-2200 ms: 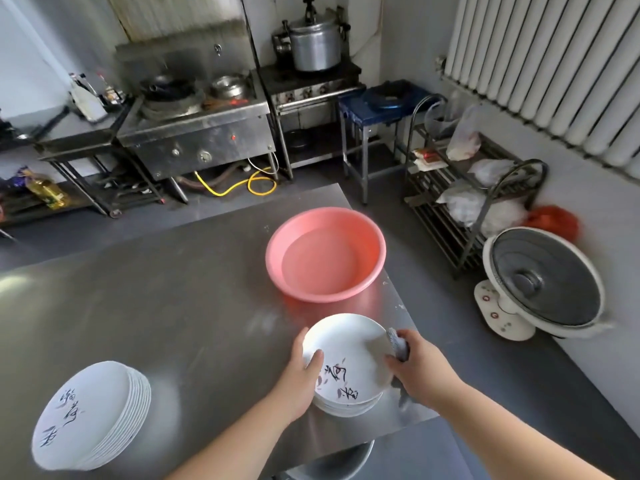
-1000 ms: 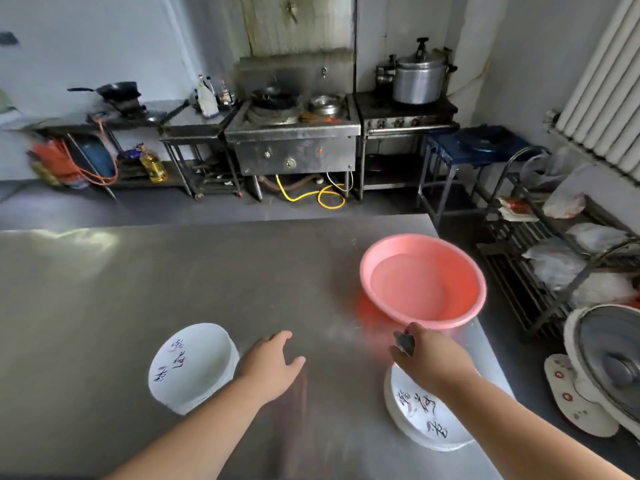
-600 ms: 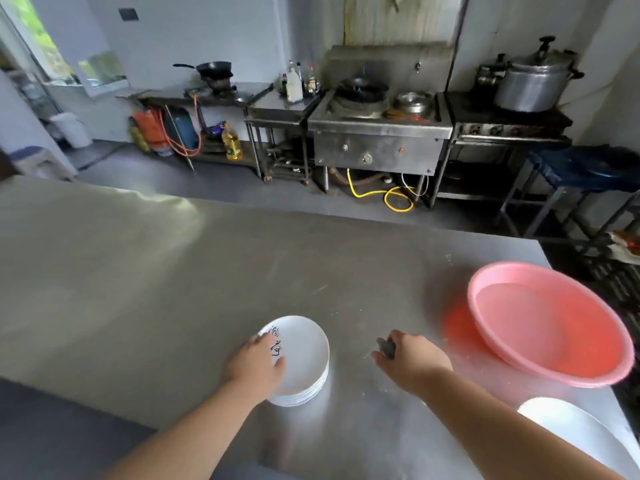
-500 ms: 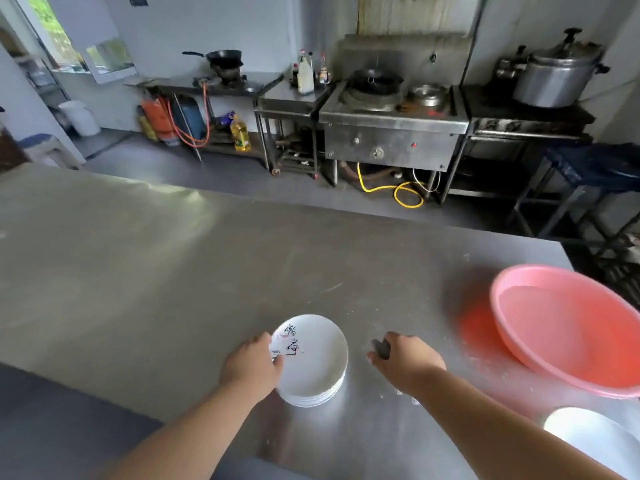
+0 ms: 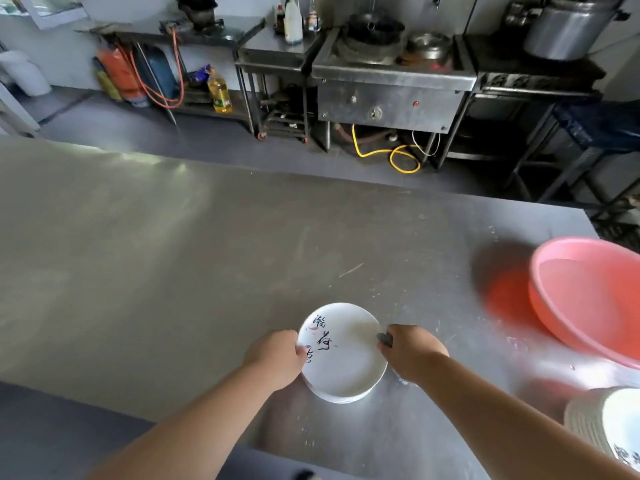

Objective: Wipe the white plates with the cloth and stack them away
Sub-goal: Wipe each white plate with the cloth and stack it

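Head view: finds both hands at a stack of white plates (image 5: 346,375) near the front edge of the steel table (image 5: 207,254).

Records the left hand (image 5: 277,358) on the left rim of the top plate (image 5: 341,355), fingers curled over the edge and gripping it. Records the right hand (image 5: 410,351) against the right rim, closed round a dark grey cloth (image 5: 385,338), of which only a small end shows past the knuckles. Notes black brush lettering on the plate's left half. Places a pink basin (image 5: 588,299) well apart at the table's right edge, and a second stack of plates (image 5: 620,424) at the lower right corner, cut off by the frame. Lists beyond the table a stove (image 5: 391,81), a yellow hose (image 5: 398,157) beneath it, an oil bottle (image 5: 219,91) and a large pot (image 5: 568,26).
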A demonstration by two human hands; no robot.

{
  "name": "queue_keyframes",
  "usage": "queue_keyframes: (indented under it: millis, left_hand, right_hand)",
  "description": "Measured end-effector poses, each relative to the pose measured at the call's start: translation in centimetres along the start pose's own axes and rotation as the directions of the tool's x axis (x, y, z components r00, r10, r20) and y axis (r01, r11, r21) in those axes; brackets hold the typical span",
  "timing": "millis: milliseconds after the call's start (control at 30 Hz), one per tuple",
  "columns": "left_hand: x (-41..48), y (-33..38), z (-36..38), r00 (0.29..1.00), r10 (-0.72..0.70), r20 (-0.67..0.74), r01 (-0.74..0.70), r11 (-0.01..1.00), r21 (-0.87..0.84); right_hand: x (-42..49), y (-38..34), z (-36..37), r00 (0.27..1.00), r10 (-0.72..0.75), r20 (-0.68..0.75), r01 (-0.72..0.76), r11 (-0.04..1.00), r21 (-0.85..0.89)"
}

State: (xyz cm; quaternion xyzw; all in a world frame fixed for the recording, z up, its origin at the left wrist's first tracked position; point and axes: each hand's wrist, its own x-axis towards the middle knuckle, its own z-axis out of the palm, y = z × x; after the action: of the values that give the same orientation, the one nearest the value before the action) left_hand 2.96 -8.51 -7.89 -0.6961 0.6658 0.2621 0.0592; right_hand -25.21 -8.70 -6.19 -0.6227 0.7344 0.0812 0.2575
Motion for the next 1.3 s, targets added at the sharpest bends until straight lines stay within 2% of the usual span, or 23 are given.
queue_keyframes:
  millis: [167,300,433,533,667,833,933,1100,1300]
  left_hand:
    - [0.4,0.3,-0.3,1.000,0.018,-0.010,-0.018,0.999,-0.047]
    - [0.3,1.4,-0.6,0.995,-0.005,-0.103,-0.013,0.985,-0.171]
    - [-0.5,4.9,-1.0,0.979,0.057,-0.196,-0.102,0.968,-0.231]
    - [-1.6,9.1,-0.4,0.988,0.101,-0.117,-0.125,0.969,-0.214]
    - [-3.9,14.4,2.4,0.988,0.151,0.000,-0.140,0.918,-0.370]
    - [-6.5,18.9,7.5,0.962,0.267,0.048,-0.218,0.866,-0.449]
    - [-6.7,20.2,10.3,0.946,0.296,0.135,-0.192,0.843,-0.503]
    - [-5.6,20.7,14.7,0.953,0.275,0.128,-0.241,0.943,-0.231]
    - [-3.9,19.0,17.8,0.937,0.331,0.112,-0.340,0.938,0.070]
  right_hand:
    - [-0.8,0.4,0.4,1.000,0.031,0.002,-0.031,0.995,0.098]
    - [-1.6,1.5,-0.1,0.998,0.061,-0.035,-0.051,0.971,0.235]
    - [-2.9,4.5,-1.3,0.990,0.073,-0.120,-0.028,0.939,0.341]
    - [-4.6,8.1,-1.9,0.992,0.085,-0.089,-0.038,0.901,0.432]
    - [-7.2,13.4,-2.3,0.995,0.101,-0.022,-0.075,0.850,0.521]
    - [-8.3,19.7,-0.6,0.988,0.157,0.009,-0.145,0.886,0.441]
    - [-8.0,22.5,1.5,0.975,0.219,0.041,-0.217,0.890,0.401]
    - [-7.2,24.4,5.6,0.961,0.273,0.042,-0.273,0.917,0.290]
    - [-7.3,25.6,7.4,0.966,0.237,0.101,-0.255,0.935,0.247]
